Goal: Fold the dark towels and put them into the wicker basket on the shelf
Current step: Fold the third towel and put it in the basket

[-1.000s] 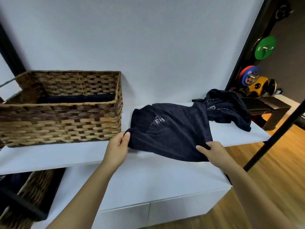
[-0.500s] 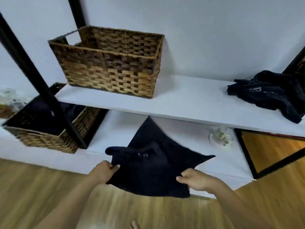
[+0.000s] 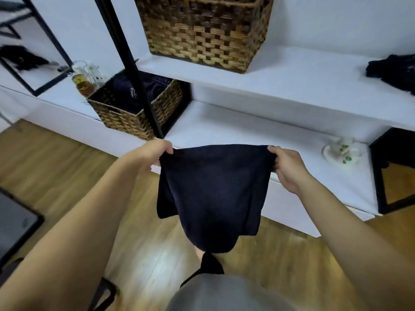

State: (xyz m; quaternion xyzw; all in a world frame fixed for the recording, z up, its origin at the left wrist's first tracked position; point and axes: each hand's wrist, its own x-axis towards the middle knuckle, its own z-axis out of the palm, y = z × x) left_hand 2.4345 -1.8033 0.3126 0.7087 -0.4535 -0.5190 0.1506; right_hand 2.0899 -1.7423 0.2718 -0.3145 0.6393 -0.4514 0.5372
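A dark navy towel (image 3: 213,191) hangs in the air in front of me, stretched along its top edge. My left hand (image 3: 155,156) pinches its upper left corner and my right hand (image 3: 287,167) grips its upper right corner. The towel droops down over the wooden floor, clear of the furniture. The wicker basket (image 3: 206,32) stands on the white shelf (image 3: 303,86) above and behind the towel; its inside is hidden from here. A second dark towel (image 3: 395,72) lies crumpled at the shelf's right end.
A black frame post (image 3: 132,70) runs down in front of a smaller wicker basket (image 3: 134,108) holding dark cloth on the low white cabinet (image 3: 224,129). Glass jars (image 3: 86,77) stand left of it. A white dish (image 3: 342,153) sits on the cabinet's right.
The towel has been lifted off the shelf and pulled back toward me. It now hangs vertically between both hands, and my view has tilted downward.
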